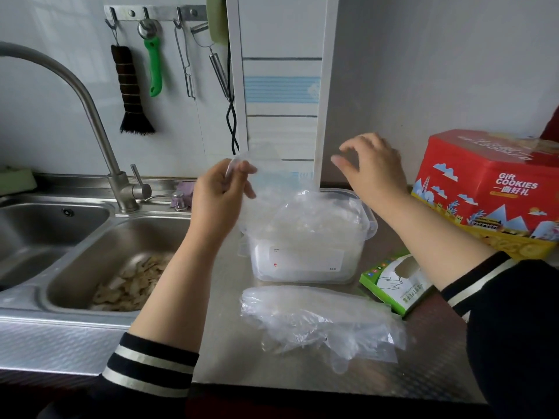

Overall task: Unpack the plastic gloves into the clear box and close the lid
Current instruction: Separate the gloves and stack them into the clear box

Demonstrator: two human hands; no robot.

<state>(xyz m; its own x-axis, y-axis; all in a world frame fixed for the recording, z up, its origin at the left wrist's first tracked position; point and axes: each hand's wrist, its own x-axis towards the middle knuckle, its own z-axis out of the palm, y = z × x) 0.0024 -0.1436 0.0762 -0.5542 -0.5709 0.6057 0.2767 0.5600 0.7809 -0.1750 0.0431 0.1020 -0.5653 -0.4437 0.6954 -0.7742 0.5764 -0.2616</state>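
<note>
The clear box (302,264) stands open on the steel counter, with thin plastic gloves heaped in its top. My left hand (219,195) is raised above the box's left side and pinches the upper edge of one clear plastic glove (266,173), which hangs down toward the box. My right hand (375,166) hovers above the box's right rear corner, fingers spread, holding nothing. A loose pile of plastic gloves (317,322) lies on the counter in front of the box. The green and white glove carton (393,282) lies torn open to the box's right. I cannot make out a lid.
A double steel sink (99,237) with a tall tap (90,110) is at the left; the near basin holds food scraps. A red cookie tin (490,189) stands at the right. Utensils hang on a wall rack (154,55). The counter's front edge (302,385) is near me.
</note>
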